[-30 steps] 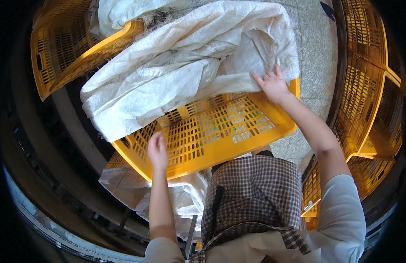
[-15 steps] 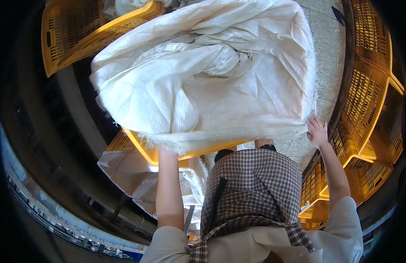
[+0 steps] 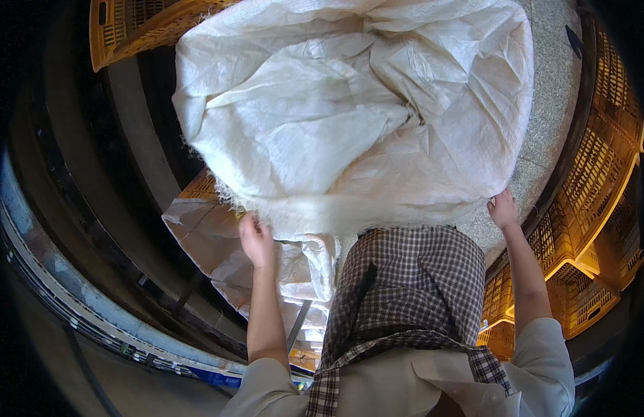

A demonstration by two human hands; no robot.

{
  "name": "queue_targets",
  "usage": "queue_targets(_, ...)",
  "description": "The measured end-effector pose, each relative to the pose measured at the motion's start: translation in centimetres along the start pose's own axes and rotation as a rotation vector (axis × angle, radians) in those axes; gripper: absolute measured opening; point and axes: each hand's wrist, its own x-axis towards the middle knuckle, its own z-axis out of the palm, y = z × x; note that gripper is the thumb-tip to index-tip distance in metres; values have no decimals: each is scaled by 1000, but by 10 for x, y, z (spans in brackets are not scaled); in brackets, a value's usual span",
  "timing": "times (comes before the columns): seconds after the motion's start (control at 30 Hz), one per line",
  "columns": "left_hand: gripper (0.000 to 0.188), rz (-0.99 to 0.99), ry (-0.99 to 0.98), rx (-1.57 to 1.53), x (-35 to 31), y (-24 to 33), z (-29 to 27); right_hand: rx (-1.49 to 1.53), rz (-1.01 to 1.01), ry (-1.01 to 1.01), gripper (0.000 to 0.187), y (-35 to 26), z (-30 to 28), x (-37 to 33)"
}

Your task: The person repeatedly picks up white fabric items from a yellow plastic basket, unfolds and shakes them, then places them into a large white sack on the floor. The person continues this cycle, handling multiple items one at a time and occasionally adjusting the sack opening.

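Observation:
A white woven sack (image 3: 301, 118) is spread wide in front of me, its frayed edge hanging toward my apron. My left hand (image 3: 256, 240) is closed at the near left part of that edge, fingers curled on the fabric. A small yellow bit shows beside those fingers. At the near right corner, my right hand (image 3: 503, 210) pinches the sack's edge. The fabric lies in loose folds that dip toward the middle. Whatever lies beneath the sack is mostly hidden.
Yellow plastic crates (image 3: 579, 174) stand along the right. Another yellow crate (image 3: 145, 31) is at the far left. Below my left hand, whitish sheeting (image 3: 221, 243) lines another crate. Dark rails (image 3: 138, 118) run down the left side. Grey floor (image 3: 544, 118) shows at right.
The sack's near edge has come closer to my apron and now covers the yellow rim below it. My left hand has come out from under the edge; my right hand has closed on the corner.

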Motion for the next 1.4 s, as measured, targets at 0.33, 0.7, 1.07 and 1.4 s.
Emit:
queue_targets(0.33, 58, -503, -151, -1028, 90, 82, 93, -128, -29, 45, 56, -3, 5, 2)
queue_targets(0.7, 20, -575, -101, -303, 6, -39, 0, -149, -145, 65, 52, -8, 12, -1)
queue_targets(1.07, 25, -173, -497, 98, 1, -91, 23, 50, -120, 295, 48, -15, 38, 16)
queue_targets(1.4, 22, -568, -223, -1023, 36, -59, 32, 504, 121, 129, 52, -35, 35, 19)
